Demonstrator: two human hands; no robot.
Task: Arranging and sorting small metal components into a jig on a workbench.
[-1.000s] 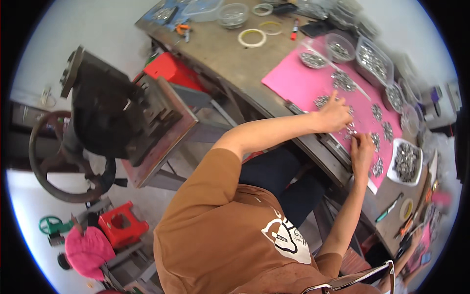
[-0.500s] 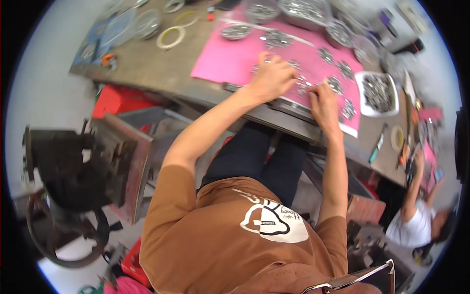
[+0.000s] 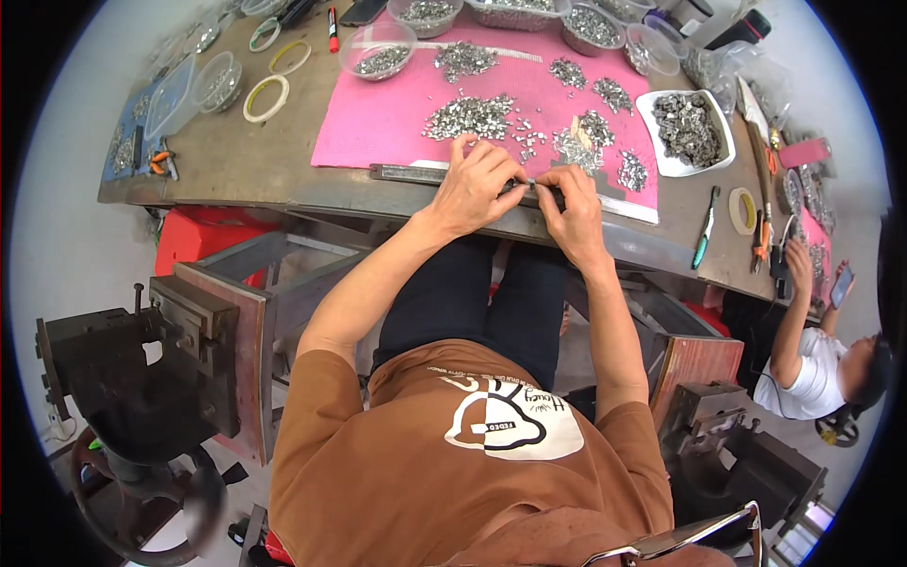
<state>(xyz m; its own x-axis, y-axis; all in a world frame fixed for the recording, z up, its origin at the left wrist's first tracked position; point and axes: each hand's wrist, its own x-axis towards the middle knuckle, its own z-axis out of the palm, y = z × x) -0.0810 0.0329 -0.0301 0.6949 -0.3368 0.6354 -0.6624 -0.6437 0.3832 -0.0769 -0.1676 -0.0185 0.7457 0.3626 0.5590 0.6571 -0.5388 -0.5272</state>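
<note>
My left hand (image 3: 479,186) and my right hand (image 3: 572,210) meet at the table's near edge, fingertips pinched together. Between them is a small silvery piece (image 3: 531,181), mostly hidden by the fingers. Under my left hand runs a narrow metal bar (image 3: 408,174) along the front of the pink cloth (image 3: 351,132). Just beyond the hands, a large heap of small metal pieces (image 3: 470,117) is spread on the cloth, with loose ones to its right. A smaller metal heap (image 3: 632,170) sits to the right of my right hand.
A white tray (image 3: 645,106) of darker metal parts stands on the right, near a teal-handled tool (image 3: 707,227) and a tape roll (image 3: 743,211). Clear bowls (image 3: 378,40) of pieces line the back. Orange-handled pliers (image 3: 163,159) lie far left. A co-worker (image 3: 814,373) sits at right.
Both hands have come back from over the heaps to the table's near edge and drawn together at the fingertips. The view has shifted, and the bench sits differently in it.
</note>
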